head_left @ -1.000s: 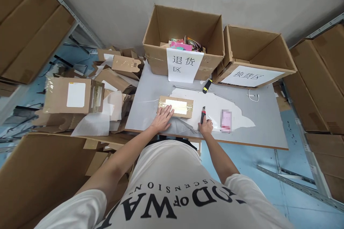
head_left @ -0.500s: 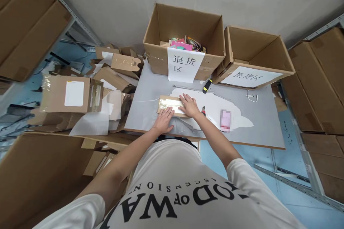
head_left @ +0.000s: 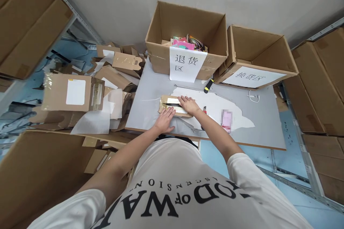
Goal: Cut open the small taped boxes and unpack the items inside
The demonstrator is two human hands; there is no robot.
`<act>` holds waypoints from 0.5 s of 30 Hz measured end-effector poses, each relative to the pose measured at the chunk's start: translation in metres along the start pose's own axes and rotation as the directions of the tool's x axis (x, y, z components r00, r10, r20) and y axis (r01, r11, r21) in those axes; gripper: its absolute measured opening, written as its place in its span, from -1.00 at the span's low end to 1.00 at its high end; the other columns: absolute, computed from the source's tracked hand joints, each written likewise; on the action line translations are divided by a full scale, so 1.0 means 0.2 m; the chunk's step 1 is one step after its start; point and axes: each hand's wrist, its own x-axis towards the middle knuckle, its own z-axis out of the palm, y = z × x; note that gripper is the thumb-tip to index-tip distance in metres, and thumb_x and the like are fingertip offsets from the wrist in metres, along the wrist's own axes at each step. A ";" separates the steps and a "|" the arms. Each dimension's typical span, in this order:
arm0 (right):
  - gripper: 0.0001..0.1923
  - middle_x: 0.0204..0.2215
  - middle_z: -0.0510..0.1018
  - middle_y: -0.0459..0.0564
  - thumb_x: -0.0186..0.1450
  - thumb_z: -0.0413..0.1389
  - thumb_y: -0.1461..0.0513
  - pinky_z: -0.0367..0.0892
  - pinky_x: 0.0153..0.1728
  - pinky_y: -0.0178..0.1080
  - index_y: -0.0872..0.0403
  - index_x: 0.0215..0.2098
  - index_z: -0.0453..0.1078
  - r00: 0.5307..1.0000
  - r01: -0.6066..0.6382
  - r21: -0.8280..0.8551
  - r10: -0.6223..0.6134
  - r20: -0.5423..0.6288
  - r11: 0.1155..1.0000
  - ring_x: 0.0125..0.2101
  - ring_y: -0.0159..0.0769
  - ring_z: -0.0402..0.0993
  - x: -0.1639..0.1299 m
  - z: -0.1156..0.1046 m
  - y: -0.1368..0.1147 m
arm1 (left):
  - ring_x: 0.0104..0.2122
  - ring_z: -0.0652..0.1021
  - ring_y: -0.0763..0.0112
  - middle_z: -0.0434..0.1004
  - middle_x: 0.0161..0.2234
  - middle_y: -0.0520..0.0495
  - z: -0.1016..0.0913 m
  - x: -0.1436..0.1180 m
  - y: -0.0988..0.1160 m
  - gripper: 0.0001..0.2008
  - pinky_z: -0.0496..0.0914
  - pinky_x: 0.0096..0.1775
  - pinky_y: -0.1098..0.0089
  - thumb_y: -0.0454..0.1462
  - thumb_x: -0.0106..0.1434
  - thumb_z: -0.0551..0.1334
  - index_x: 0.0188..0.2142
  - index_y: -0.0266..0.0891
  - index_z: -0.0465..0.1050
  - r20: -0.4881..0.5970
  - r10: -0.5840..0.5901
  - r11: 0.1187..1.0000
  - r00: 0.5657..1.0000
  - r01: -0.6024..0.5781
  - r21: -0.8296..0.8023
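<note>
While both hands rest on it, the small taped parcel (head_left: 172,104) lies flat on the near-left part of the bench (head_left: 266,121), its top showing a dark slit along the tape.

Left hand (head_left: 166,120): flat, fingers spread, pressing the parcel's near edge; it grips nothing. Right hand (head_left: 188,103): palm down on the parcel's right half, fingers extended toward the slit, not closed round anything.

Step in hand, as I judge it: opening the parcel. The seam looks cut, and the hands are set to part the flaps. The next move likely calls for fingertips worked into the slit and a pull apart, with the left hand holding the parcel down so it does not slide on the bench.

Count, outward from the parcel:
- one parcel under the hands;
- one box cutter (head_left: 204,109), just right of the right wrist, lying free and partly hidden;
- one pink packet (head_left: 226,120), blurred, further right;
- one yellow-and-black tool (head_left: 208,86) at the far side, near the cartons;
- one white cable loop (head_left: 253,96), far right;
- two open cartons at the far edge, each with a paper sign: the left carton (head_left: 185,28) holds coloured packets, the right carton (head_left: 255,52) shows nothing inside from here.

Left of the bench, a heap of flattened cardboard (head_left: 88,89); pieces too jumbled to count.
</note>
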 end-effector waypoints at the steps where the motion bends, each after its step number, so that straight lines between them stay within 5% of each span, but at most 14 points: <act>1: -0.52 0.16 0.32 0.20 0.43 -0.25 0.13 0.24 -0.02 -0.04 0.11 0.25 0.10 1.000 0.002 0.021 -0.002 0.027 1.000 0.05 -0.01 0.33 0.01 -0.02 0.01 | 0.31 -0.02 0.03 -0.04 0.32 -0.32 0.00 0.00 0.00 -0.10 -0.20 0.27 0.09 -0.04 0.04 0.22 0.28 -0.43 -0.02 0.003 0.003 1.000 1.000 -0.003 0.000; 5: -0.54 -0.08 0.54 0.14 0.43 -0.28 0.08 0.29 -0.18 -0.17 0.04 0.10 0.29 0.989 -0.074 0.103 0.059 0.136 0.992 -0.14 -0.10 0.48 0.09 -0.14 0.10 | 0.31 -0.02 0.04 -0.05 0.32 -0.30 0.00 0.00 0.00 -0.08 -0.19 0.27 0.09 -0.04 0.04 0.22 0.30 -0.41 -0.05 0.011 0.009 1.000 1.000 -0.009 -0.005; 9: -0.51 -0.14 0.56 0.11 0.40 -0.24 -0.02 0.25 -0.17 -0.21 0.03 -0.07 0.41 0.978 -0.169 0.189 0.140 0.157 0.967 -0.12 -0.11 0.46 0.16 -0.20 0.20 | 0.31 -0.04 0.03 -0.07 0.33 -0.29 0.00 -0.01 0.01 -0.05 -0.19 0.26 0.08 -0.04 0.03 0.23 0.31 -0.39 -0.09 0.017 -0.006 1.000 1.000 0.006 -0.012; 15: -0.39 -0.03 0.45 0.21 0.31 -0.15 -0.17 0.18 -0.03 -0.12 0.08 0.03 0.34 0.859 -0.503 0.244 0.511 0.033 0.829 0.00 -0.04 0.33 0.20 -0.08 0.22 | 0.32 -0.07 0.04 -0.10 0.33 -0.29 0.00 -0.02 0.02 -0.05 -0.20 0.27 0.09 -0.04 0.04 0.22 0.31 -0.40 -0.11 0.004 -0.013 1.000 1.000 0.013 -0.018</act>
